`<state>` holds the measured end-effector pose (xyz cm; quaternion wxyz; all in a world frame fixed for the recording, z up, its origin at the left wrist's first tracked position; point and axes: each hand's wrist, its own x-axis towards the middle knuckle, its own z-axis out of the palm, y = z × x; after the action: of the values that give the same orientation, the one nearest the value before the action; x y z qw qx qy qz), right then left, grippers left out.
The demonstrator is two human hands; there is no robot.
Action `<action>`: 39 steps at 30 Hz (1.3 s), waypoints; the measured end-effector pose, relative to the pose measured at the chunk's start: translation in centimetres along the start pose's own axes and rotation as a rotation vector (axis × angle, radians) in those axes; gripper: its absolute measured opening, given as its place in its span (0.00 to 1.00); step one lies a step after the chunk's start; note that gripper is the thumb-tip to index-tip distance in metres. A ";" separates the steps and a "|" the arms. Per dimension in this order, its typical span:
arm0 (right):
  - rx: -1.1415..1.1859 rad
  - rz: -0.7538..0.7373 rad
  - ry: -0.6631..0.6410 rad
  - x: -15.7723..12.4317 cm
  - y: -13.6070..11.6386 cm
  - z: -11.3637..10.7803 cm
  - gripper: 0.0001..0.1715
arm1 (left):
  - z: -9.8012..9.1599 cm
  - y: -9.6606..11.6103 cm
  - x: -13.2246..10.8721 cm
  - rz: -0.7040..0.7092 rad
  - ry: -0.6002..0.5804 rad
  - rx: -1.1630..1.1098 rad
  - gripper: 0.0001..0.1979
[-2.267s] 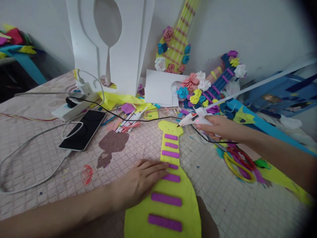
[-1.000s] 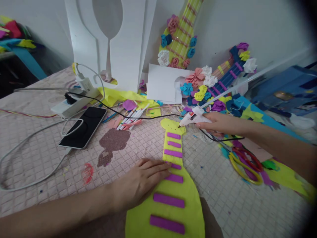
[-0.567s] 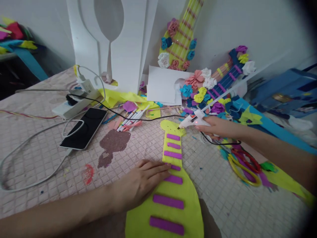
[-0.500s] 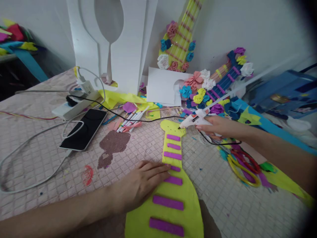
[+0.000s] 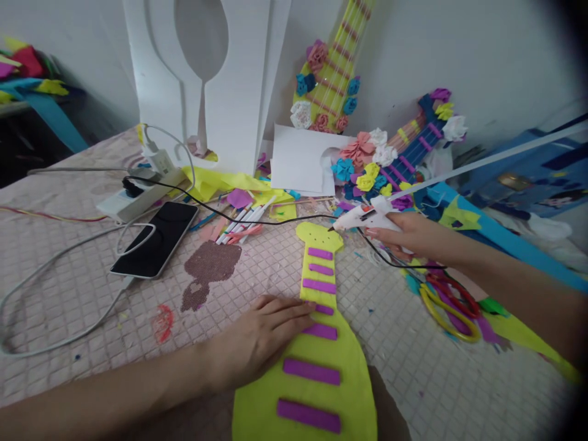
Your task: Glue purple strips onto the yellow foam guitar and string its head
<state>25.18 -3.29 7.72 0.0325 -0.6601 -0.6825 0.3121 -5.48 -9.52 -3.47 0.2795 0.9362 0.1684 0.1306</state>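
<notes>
A yellow guitar-shaped cutout (image 5: pixel 316 358) with purple strips across it lies on the table, its narrow neck pointing away from me. My left hand (image 5: pixel 271 331) rests flat on its left side, fingers stretched together over the neck's lower end. Small dark dots mark the rounded head of the cutout. My right hand (image 5: pixel 404 236) is closed around a white hot glue gun (image 5: pixel 361 215), with a long white glue stick (image 5: pixel 487 162) sticking out of its back. The gun's dark nozzle tip is close to the upper right of the head; whether it touches, I cannot tell.
A phone (image 5: pixel 156 239) on a cable, a power strip (image 5: pixel 138 196) and several markers (image 5: pixel 245 222) lie on the left. Scissors (image 5: pixel 452 309) are at the right. Two flower-decorated guitars (image 5: pixel 337 79) and white cut boards (image 5: pixel 236 92) lean at the back. The gun's black cord crosses the table.
The glue gun's tip has lifted slightly and shifted a little along the head's right edge, and the glue stick's rear end has swung lower. My left hand stays on the cutout.
</notes>
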 end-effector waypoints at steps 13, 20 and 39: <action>-0.163 -0.098 -0.030 3.1 -1.9 1.0 0.23 | -0.3 0.0 0.0 0.020 0.044 -0.034 0.23; -0.163 -0.071 -0.068 3.8 -2.7 1.3 0.17 | -0.2 0.0 0.0 0.017 0.057 -0.053 0.23; 0.026 0.001 0.002 -0.7 1.5 1.0 0.22 | 0.3 0.1 -0.1 -0.004 0.088 -0.007 0.21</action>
<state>26.09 -4.42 6.48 0.0418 -0.6603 -0.6781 0.3201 -5.44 -9.79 -3.66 0.2752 0.9283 0.1820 0.1714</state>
